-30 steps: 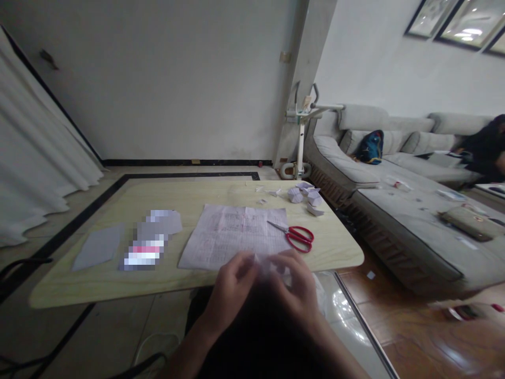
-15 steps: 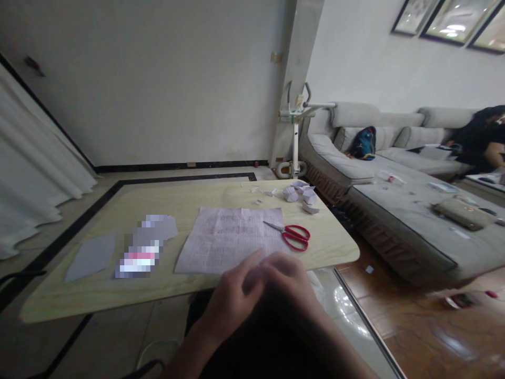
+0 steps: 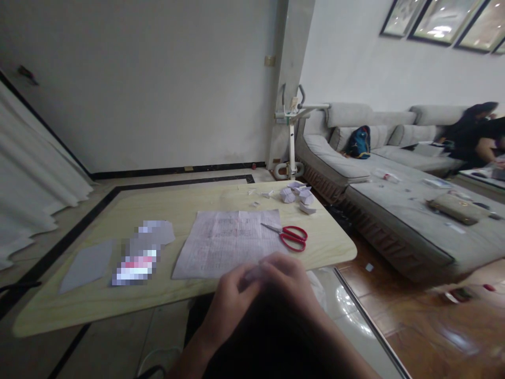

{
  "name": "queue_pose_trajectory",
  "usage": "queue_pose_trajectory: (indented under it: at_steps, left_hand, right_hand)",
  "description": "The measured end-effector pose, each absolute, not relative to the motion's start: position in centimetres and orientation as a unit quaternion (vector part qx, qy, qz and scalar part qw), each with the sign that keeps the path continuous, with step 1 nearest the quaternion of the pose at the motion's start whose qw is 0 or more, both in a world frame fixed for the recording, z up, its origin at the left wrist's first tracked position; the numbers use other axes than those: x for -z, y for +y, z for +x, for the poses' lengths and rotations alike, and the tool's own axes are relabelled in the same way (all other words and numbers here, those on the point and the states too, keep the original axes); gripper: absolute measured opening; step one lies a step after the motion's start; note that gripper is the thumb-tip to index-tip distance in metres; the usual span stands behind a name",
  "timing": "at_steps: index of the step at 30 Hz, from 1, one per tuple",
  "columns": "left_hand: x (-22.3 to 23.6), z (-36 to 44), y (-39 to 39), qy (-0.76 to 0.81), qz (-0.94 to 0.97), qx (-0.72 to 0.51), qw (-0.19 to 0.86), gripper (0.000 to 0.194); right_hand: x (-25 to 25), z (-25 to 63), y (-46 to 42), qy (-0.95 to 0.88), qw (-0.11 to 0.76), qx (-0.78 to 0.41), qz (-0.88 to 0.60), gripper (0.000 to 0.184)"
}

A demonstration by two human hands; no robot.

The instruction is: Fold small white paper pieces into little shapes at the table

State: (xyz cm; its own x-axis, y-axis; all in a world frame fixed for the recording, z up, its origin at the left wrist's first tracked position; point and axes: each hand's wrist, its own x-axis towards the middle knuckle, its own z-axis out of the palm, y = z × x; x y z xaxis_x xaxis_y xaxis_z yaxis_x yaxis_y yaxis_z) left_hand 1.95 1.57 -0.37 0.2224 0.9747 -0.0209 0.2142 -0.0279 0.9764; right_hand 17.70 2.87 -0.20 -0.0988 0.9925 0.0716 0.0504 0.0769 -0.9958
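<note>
My left hand [image 3: 226,302] and my right hand [image 3: 290,287] are pressed together at the near edge of the pale wooden table [image 3: 98,308]. Their fingers are closed around a small piece of white paper [image 3: 254,272], of which only a sliver shows. Just beyond them lies a large printed sheet [image 3: 229,242]. Red-handled scissors [image 3: 290,237] rest on its right edge.
Several small folded paper shapes [image 3: 295,196] sit at the table's far right corner. Grey paper pieces [image 3: 87,260] lie at the left. A grey sofa [image 3: 394,210] stands to the right with a bag and clutter, and a person in dark clothes [image 3: 473,134] at its far end.
My hands have drawn closer together and closed over the small paper, which showed more a second ago. The view has shifted slightly to the right.
</note>
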Motion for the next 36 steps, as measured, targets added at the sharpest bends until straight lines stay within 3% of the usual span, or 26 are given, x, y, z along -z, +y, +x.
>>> queue_pose_trajectory:
  at_steps: [36]
  left_hand:
    - [0.33, 1.73, 1.48, 0.518, 0.632, -0.4, 0.415, 0.029]
  right_hand:
    - [-0.44, 17.91, 2.56, -0.586, 0.445, -0.473, -0.485, 0.017]
